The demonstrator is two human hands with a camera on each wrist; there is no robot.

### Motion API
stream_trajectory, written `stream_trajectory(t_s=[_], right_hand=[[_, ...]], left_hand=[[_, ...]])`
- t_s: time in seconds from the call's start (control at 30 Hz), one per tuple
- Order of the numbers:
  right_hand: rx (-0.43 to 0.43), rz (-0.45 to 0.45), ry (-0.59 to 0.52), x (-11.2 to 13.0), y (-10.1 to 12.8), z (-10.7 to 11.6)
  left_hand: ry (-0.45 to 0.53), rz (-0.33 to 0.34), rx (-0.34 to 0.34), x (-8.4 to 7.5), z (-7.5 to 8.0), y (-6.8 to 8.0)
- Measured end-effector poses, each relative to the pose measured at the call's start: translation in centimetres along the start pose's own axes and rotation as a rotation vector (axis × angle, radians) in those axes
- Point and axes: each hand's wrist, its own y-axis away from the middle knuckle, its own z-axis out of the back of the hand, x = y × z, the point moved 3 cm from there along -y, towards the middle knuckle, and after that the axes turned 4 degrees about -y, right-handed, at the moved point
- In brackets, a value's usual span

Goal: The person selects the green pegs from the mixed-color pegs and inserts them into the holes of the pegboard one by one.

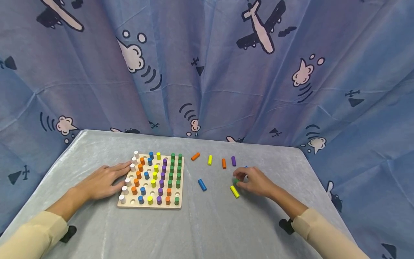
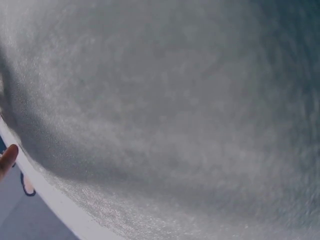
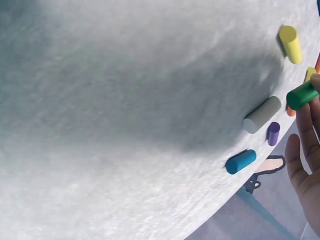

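A square wooden pegboard (image 1: 129,206) holds rows of white, orange, blue, yellow, purple and green pegs, with some holes bare. At its left edge my left hand (image 1: 101,181) rests with fingers extended, touching the side near the white pegs. Only a fingertip (image 2: 8,159) of it shows in the left wrist view. To the right of the board, my right hand (image 1: 257,181) pinches a green peg (image 3: 301,96) between thumb and fingers, just above the table. Close by lie a yellow peg (image 1: 234,191), a white peg (image 3: 263,115) and a blue peg (image 3: 241,161).
Loose on the grey-covered table (image 1: 207,230) lie another blue peg (image 1: 202,185), two orange pegs (image 1: 195,156), a yellow peg (image 1: 210,160) and a purple peg (image 1: 233,161). A blue curtain (image 1: 207,97) with airplane prints hangs behind the table's far edge.
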Motion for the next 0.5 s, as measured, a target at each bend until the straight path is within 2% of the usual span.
stream_trajectory(t_s=[0.3,0.5], right_hand=[[-0.034,0.035,-0.018,1.7,-0.9,-0.1],[-0.042,0.064,-0.033,3.3,-1.6,-0.5]], left_hand=[[-0.009,-0.015,-0.031,-0.2,0.1,0.1],[-0.005,-0.006,-0.008,-0.1,0.2,0.1]])
